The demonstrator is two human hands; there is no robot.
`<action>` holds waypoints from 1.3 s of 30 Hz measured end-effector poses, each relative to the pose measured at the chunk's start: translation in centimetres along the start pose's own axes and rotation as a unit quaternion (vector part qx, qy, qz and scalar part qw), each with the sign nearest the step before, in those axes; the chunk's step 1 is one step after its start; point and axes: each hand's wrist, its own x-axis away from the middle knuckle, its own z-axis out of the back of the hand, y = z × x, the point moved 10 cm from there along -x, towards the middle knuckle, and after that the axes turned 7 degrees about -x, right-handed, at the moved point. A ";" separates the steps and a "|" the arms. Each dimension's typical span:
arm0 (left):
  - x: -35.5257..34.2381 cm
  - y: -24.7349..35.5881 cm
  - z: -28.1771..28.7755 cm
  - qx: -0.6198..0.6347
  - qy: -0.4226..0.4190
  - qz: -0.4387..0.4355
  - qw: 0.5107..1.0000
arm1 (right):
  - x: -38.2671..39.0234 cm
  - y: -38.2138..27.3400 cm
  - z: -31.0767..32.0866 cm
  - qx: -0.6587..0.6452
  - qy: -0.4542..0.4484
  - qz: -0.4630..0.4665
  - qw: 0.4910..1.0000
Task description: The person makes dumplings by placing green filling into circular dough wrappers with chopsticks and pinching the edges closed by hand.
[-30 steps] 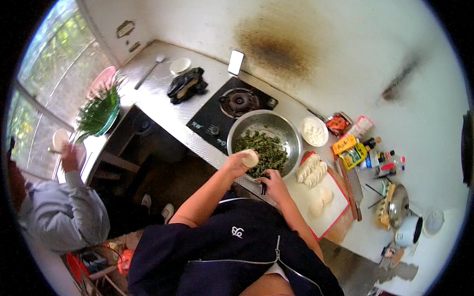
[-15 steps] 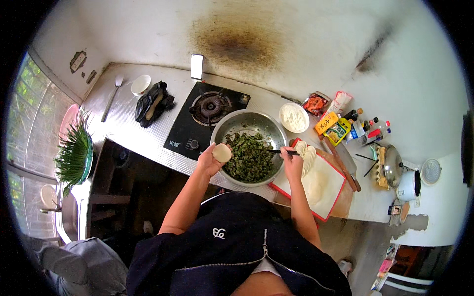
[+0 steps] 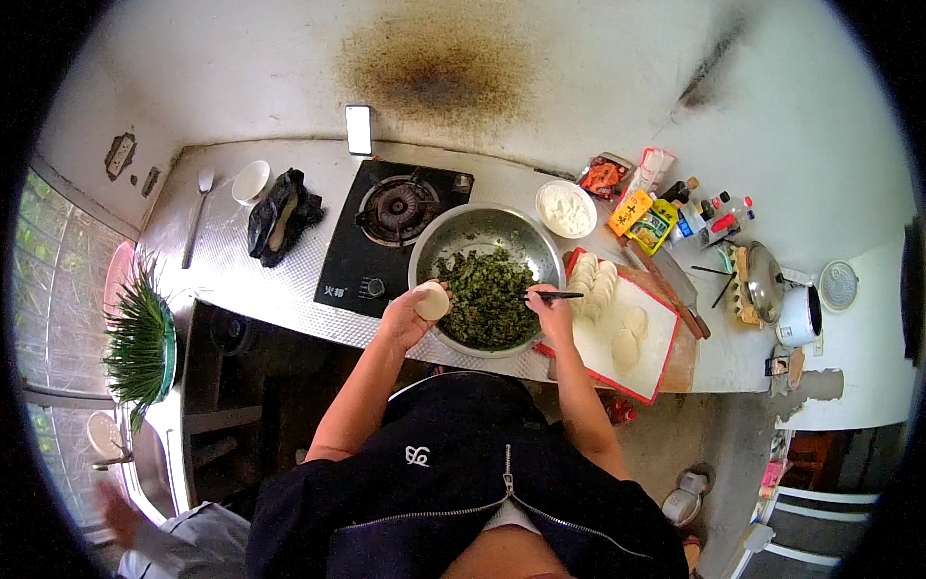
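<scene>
My left hand (image 3: 400, 320), fingers closed round a thin pale dough round (image 3: 432, 300), is at the left rim of a large steel bowl (image 3: 523, 234) of chopped dark greens (image 3: 479, 299). My right hand (image 3: 552, 315) grips dark chopsticks (image 3: 569, 294) at the bowl's right side, their tips among the greens. Right of the bowl lies a red-edged white board (image 3: 656, 365) bearing rows of pleated dumplings (image 3: 595, 288) and several flat dough rounds (image 3: 627, 349).
A gas hob (image 3: 340, 270), phone (image 3: 359, 129) and black bag (image 3: 283, 218) share the counter with a bowl of white food (image 3: 565, 209), seasoning bottles and packets (image 3: 709, 217), a cleaver (image 3: 675, 282) and lidded pan (image 3: 765, 282). Leafy greens (image 3: 137, 357) sit left; another person (image 3: 188, 545) is lower left.
The view has swung, so the counter appears more level. My right hand and chopsticks moved to the bowl's right side. The other person sits lower in view at the left.
</scene>
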 end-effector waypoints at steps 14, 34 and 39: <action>0.4 -3.2 0.3 0.018 0.056 -0.008 0.998 | 1.5 1.4 2.1 -0.187 0.040 -0.042 0.981; 0.7 -4.8 -0.9 0.015 0.066 -0.053 0.996 | 0.7 1.2 3.8 -0.118 0.011 -0.098 0.988; 0.3 -4.4 -1.0 0.010 0.089 -0.052 0.995 | 0.8 -1.7 4.6 -0.132 0.004 -0.079 0.988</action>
